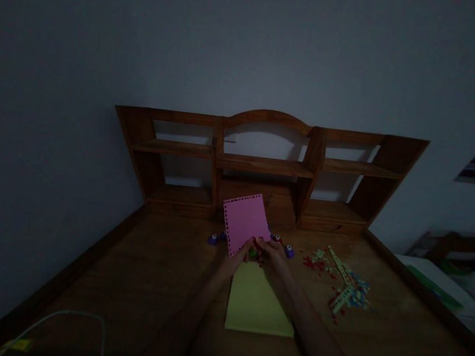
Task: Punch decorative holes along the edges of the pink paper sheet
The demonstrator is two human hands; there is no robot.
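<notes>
A square sheet of pink paper (245, 221), with rows of small punched holes along its top and left edges, is held up at a tilt over the desk. My left hand (242, 252) is closed at its lower edge. Close beside it, my right hand (272, 251) is closed around what looks like a small green craft punch (252, 253) at the paper's lower right corner. Fingers hide most of the punch. Beneath the hands lies a yellow-green sheet or pad (259, 306). Purple craft punches (213, 239) and a red one (277, 239) stand behind.
Punched strips (339, 265) and scattered red, green and blue paper bits (358, 296) lie on the right of the wooden desk (161, 271). A wooden shelf unit (264, 165) stands along the back. A white cable (77, 313) curves at the front left.
</notes>
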